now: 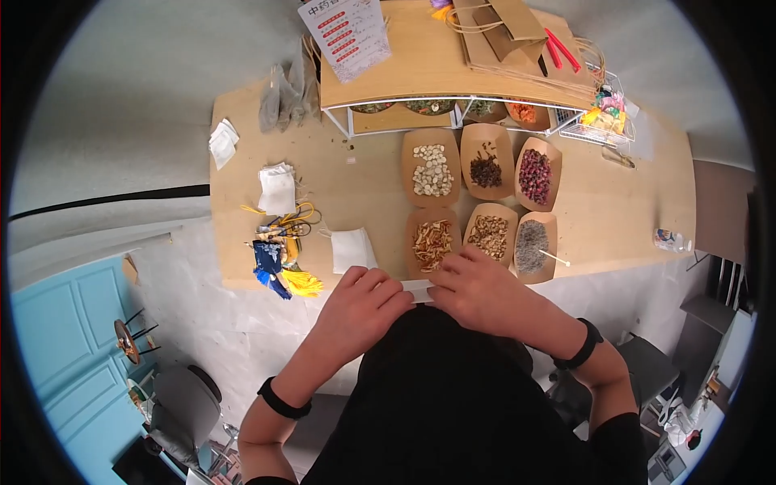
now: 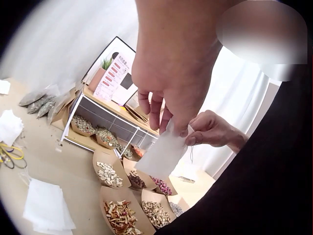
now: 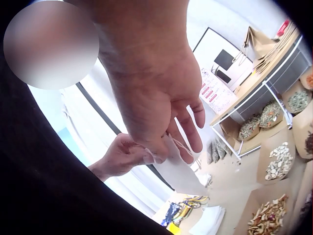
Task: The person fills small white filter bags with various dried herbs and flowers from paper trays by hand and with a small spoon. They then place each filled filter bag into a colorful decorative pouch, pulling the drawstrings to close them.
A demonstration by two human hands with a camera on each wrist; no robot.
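Note:
Both hands hold a small white pouch (image 2: 164, 152) by its top edge, close to the person's body. My left hand (image 1: 361, 311) pinches one top corner between thumb and fingers; my right hand (image 1: 477, 293) pinches the opposite corner. A thin drawstring hangs beside the right hand's fingers in the left wrist view. The pouch (image 3: 178, 169) hangs flat below the fingers in the right wrist view. Just beyond the hands stand paper trays of dried pieces, the nearest a tray of orange-brown strips (image 1: 432, 242). Whether the pouch's mouth is parted, I cannot tell.
More white pouches (image 1: 352, 249) lie left of the trays, beside tasselled cords (image 1: 279, 259). Other trays hold white slices (image 1: 433, 171), dark cloves, pink buds (image 1: 535, 176) and grey bits (image 1: 531, 246). Behind stands a wooden shelf (image 1: 404, 61) with paper bags and a printed sign (image 1: 346, 36).

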